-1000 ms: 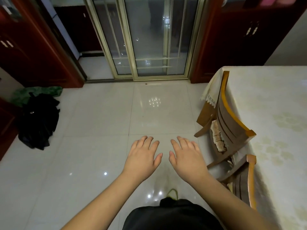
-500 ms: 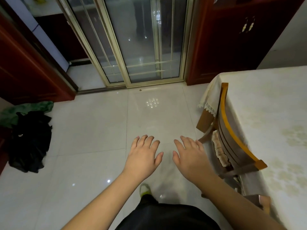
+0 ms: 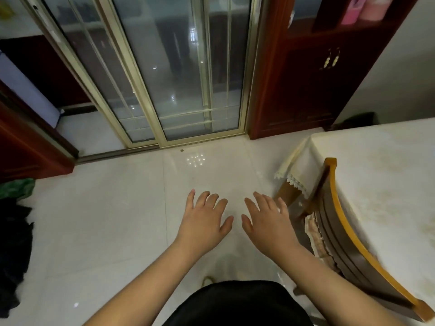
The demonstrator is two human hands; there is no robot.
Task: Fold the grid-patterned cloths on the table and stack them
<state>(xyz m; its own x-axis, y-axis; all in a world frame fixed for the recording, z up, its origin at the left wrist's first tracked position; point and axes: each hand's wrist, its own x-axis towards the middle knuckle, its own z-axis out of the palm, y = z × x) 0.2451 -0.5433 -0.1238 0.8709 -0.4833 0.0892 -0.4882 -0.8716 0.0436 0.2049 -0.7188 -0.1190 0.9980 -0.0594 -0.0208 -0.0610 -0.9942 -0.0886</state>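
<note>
Head view: both empty, flat-fingered hands, left (image 3: 204, 218) and right (image 3: 268, 220), left of table (image 3: 376, 184).

Glossy pale floor tiles (image 3: 113, 208) fill most of the view and reflect a cluster of small lights near a sliding glass door (image 3: 179, 74) with a gold-coloured metal frame. Dark red wooden cabinets (image 3: 303, 74) stand on both sides of the door. At the right, a wooden chair (image 3: 341, 231) is pushed against a table under a cream lace-edged tablecloth (image 3: 381, 184). Dark clothing (image 3: 13, 250) lies heaped at the left edge.
</note>
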